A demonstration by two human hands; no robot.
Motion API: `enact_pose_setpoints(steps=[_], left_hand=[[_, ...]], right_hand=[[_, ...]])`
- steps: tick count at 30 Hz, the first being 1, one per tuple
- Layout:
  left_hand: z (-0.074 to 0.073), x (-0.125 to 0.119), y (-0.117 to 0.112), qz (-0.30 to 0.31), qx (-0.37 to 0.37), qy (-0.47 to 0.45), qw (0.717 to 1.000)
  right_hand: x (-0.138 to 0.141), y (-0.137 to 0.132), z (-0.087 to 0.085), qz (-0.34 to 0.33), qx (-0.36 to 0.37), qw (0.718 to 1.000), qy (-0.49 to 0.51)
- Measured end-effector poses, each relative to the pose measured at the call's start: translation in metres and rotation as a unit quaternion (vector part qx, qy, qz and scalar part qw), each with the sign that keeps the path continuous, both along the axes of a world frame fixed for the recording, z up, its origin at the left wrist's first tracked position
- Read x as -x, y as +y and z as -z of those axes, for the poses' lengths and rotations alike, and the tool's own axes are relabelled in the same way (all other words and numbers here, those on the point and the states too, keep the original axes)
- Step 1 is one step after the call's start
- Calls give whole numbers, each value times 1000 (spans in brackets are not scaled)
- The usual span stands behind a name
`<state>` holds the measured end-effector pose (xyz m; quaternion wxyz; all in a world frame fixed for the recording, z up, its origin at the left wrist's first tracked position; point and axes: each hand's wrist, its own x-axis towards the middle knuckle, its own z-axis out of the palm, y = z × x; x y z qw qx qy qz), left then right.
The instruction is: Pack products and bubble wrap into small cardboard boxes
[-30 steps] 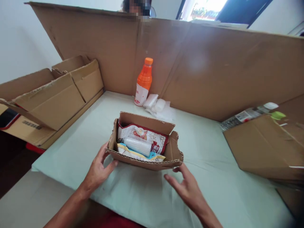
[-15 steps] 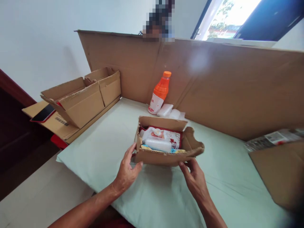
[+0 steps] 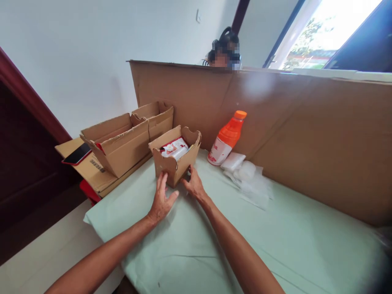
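A small open cardboard box (image 3: pixel 185 166) stands on the green cloth, turned at an angle beside the larger boxes. In it lie a white and red printed packet (image 3: pixel 175 148) and a clear plastic roll-like item; what lies beneath is hidden. My left hand (image 3: pixel 161 204) is open, its fingertips against the box's near face and its thumb held apart. At the box's lower right side, my right hand (image 3: pixel 195 184) rests with fingers apart, touching it near the bottom edge. Neither hand is wrapped around the box.
An orange bottle with a white label (image 3: pixel 227 137) leans by the cardboard wall (image 3: pixel 306 134), with clear plastic packs (image 3: pixel 245 170) in front. Leftward are a long cardboard box (image 3: pixel 125 149) and a phone (image 3: pixel 77 154). Behind the wall, a person's head (image 3: pixel 226 49) shows.
The small box has moved left and away from me and turned, now beside the larger boxes. Both hands have moved along with it. The camera view has swung left.
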<state>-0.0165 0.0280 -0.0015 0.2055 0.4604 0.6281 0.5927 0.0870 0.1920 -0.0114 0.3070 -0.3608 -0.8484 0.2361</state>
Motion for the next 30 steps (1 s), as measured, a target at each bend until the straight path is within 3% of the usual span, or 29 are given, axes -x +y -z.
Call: enact_pose_setpoints(steps=[3, 7, 12, 18, 30], left_hand=[[3, 18, 33, -4, -7, 0, 1000], [7, 43, 73, -25, -12, -3, 1000], [14, 65, 105, -32, -28, 3, 999], [23, 77, 114, 8, -13, -8, 1000], [28, 79, 116, 11, -12, -5, 1000]], right_hand=[[18, 10, 11, 5, 10, 1000, -21], [44, 38, 12, 22, 12, 998, -52], [76, 60, 11, 40, 2, 996, -81], [96, 57, 12, 99, -30, 986, -131], [96, 54, 14, 96, -45, 982, -157]])
